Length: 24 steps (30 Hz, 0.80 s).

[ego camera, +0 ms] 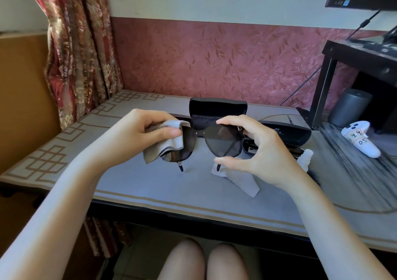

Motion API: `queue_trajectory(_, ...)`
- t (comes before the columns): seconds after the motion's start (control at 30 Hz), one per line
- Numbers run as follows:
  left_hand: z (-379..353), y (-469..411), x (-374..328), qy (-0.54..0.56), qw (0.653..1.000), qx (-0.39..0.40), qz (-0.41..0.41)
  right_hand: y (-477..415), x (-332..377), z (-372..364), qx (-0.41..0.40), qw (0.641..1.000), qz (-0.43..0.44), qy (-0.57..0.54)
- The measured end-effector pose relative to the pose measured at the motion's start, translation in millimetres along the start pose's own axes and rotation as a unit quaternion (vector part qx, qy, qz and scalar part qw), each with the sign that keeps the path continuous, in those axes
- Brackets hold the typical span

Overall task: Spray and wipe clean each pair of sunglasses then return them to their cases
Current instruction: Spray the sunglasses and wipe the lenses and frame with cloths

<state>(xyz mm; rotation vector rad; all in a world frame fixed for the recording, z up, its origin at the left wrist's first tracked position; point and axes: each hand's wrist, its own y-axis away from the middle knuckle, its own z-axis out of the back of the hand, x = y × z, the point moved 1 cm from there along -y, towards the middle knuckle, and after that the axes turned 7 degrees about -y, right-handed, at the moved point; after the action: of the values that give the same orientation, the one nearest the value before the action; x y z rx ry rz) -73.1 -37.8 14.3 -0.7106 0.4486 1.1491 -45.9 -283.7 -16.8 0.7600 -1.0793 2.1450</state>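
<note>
- a spare cloth [236, 179] lies flat on the table [150, 185] nearest the person, partly under the right hand, unused at this moment.
- the right hand [253, 148] grips the sunglasses [212, 142] by one lens edge, thumb below and fingers on top, holding them up off the table.
- the left hand [148, 129] pinches a grey cloth [169, 142] folded around the other lens, thumb on the front face; this looks like the wiping step in hand on this pair.
- the temple tips hang down toward the table, so the frame is open, not folded for its case.
- a small white spray bottle [305, 158] lies just beside the right wrist; whether this pair is already sprayed cannot be told.
- another dark pair seems to lie behind the right hand, mostly hidden; its state cannot be told.
- an open case [218, 110] stands just behind the glasses, apparently empty and waiting.
- a closed case [287, 132] lies to its right; whether it holds a cleaned pair cannot be told.
- judgement: the task is partway; this pair needs its wipe finished, folding and casing, and any other pair is left.
</note>
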Motion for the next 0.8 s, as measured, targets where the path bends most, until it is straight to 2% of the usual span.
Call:
queue_trajectory(0.17,-3,5,0,-0.004,1.000,0.030,0.009,1,-2,2,-0.012,1.000,-0.007,-0.017)
queue_trajectory(0.5,-23,-6,-14,-0.082,0.996,-0.021,0.005,-2,1,-4,0.001,1.000,0.023,0.019)
queue_trajectory(0.63,-21,-10,-16,-0.017,1.000,-0.020,0.006,-1,1,-2,0.002,1.000,0.014,0.020)
queue_trajectory(0.8,-12,-4,-7,-0.013,1.000,-0.011,0.003,3,-3,2,-0.009,1.000,-0.009,-0.005)
